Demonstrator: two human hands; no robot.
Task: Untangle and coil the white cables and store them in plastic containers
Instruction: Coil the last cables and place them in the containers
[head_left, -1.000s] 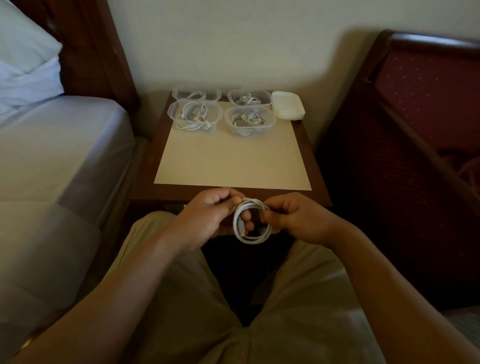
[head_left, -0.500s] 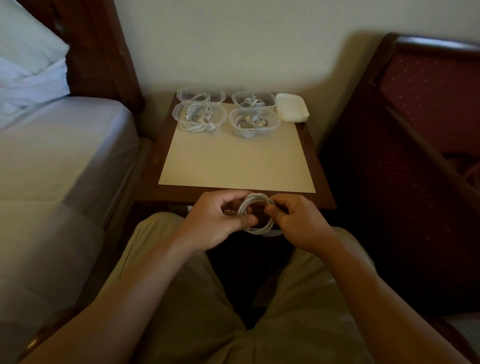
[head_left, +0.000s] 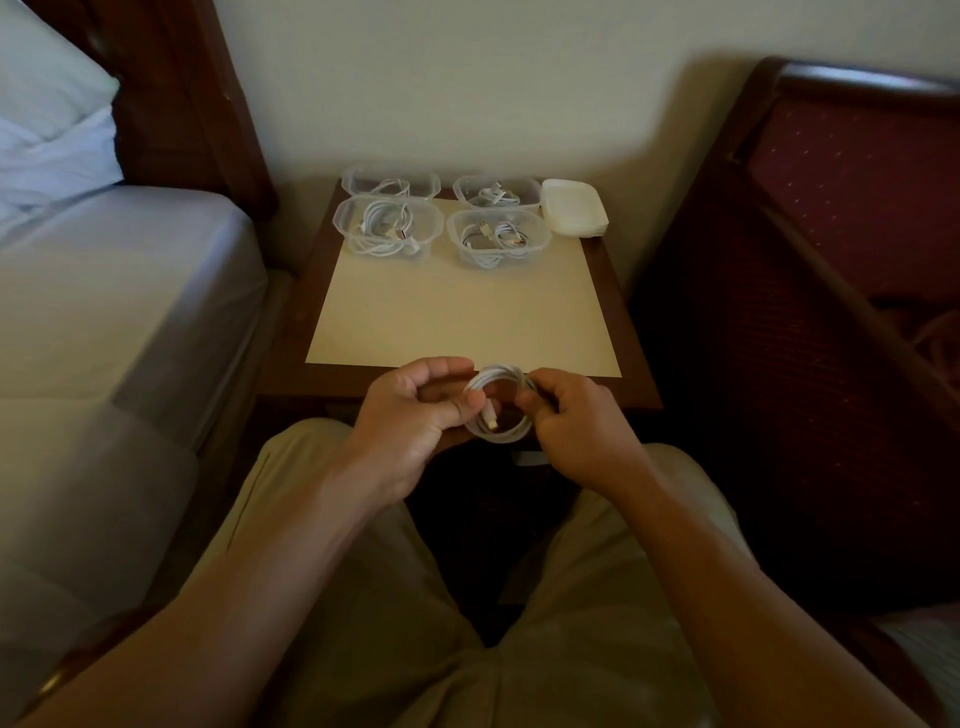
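A coiled white cable (head_left: 500, 381) hangs between my two hands just in front of the near edge of the wooden side table (head_left: 291, 332). My left hand (head_left: 415, 415) pinches the coil's left side, with a plug end showing by its thumb. My right hand (head_left: 576, 421) grips the coil's right side with curled fingers. Several clear plastic containers stand at the table's back, each with white cable inside: a front left container (head_left: 387, 228), a front right container (head_left: 498, 239), and two behind them.
A stack of white lids (head_left: 574, 213) sits at the table's back right corner. A cream sheet (head_left: 462, 317) covers most of the tabletop. A bed (head_left: 104, 291) lies at the left and a dark red upholstered bench (head_left: 852, 218) at the right. My knees are below.
The coil stays between both hands and has turned a little; the plug end now shows near my left thumb. The view has shifted slightly.
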